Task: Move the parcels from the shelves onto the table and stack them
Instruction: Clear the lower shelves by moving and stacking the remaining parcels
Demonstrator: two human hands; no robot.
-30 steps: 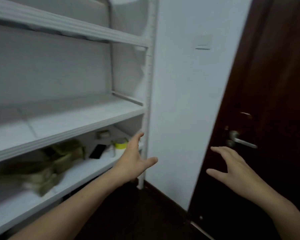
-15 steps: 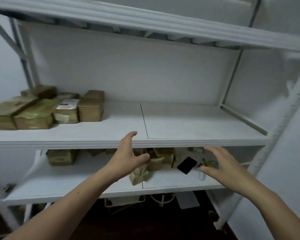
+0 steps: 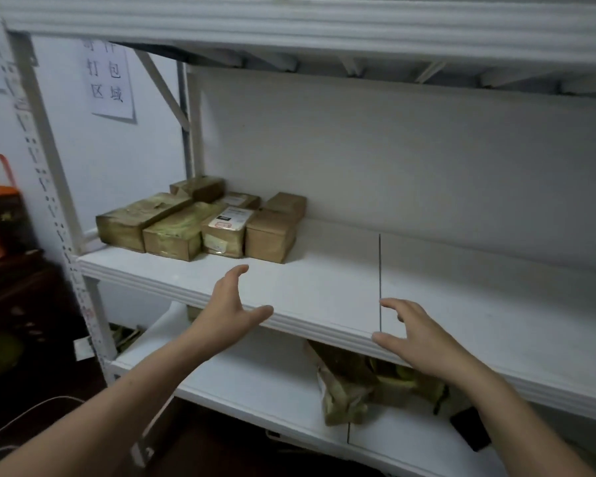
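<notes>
Two bare hands reach toward a white shelf [image 3: 324, 294] — the left hand [image 3: 227, 315] and right hand [image 3: 417, 342] both spread wide, holding nothing. Brown parcels [image 3: 200, 222] sit clustered at the shelf's left end, well apart from both hands — more parcels [image 3: 351, 383] lie on the tier below.

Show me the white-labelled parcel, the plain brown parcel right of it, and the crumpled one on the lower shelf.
white-labelled parcel [image 3: 229, 219]: head view, top label.
plain brown parcel [image 3: 267, 244]: head view, front face.
crumpled parcel [image 3: 341, 401]: head view, wrinkled front.
</notes>
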